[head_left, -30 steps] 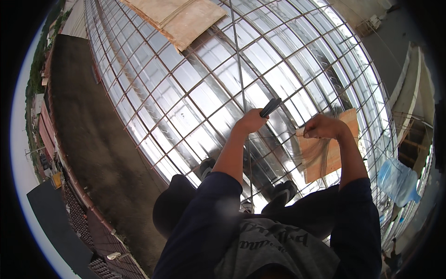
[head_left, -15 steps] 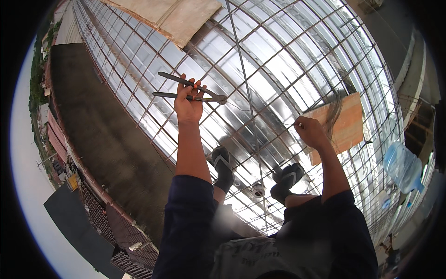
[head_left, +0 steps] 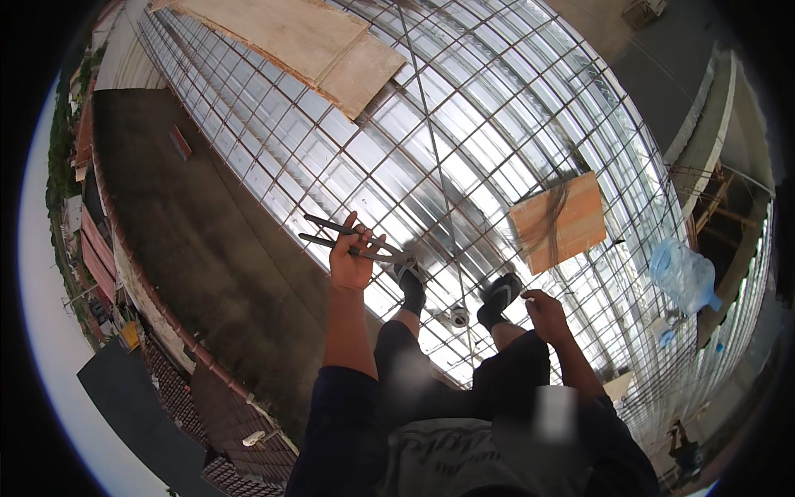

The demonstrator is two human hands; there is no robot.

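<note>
Pincers [head_left: 391, 258] with dark handles are in my left hand [head_left: 349, 263]. The handles are spread apart, and the fingers wrap round them. The jaws point right, above my left shoe [head_left: 411, 286]. My right hand [head_left: 546, 316] is closed in a pinch, just right of my right shoe [head_left: 502, 291]; what it pinches, if anything, is too small to make out. Under both hands runs a steel rebar mesh [head_left: 447, 192] over shiny metal sheets. A bundle of thin dark wires [head_left: 555, 219] lies on an orange board [head_left: 583, 217] beyond my right hand.
Thin tan boards [head_left: 364, 74] lie across the mesh at the far side. A clear blue water bottle [head_left: 682, 275] is on the right. A small round object [head_left: 459, 316] sits between my feet. Left of the mesh edge runs a dark, flat surface [head_left: 207, 224].
Both hands have drawn back toward my body, the pincers still in the left. My right hand has left the orange board's edge. The view has shifted.
</note>
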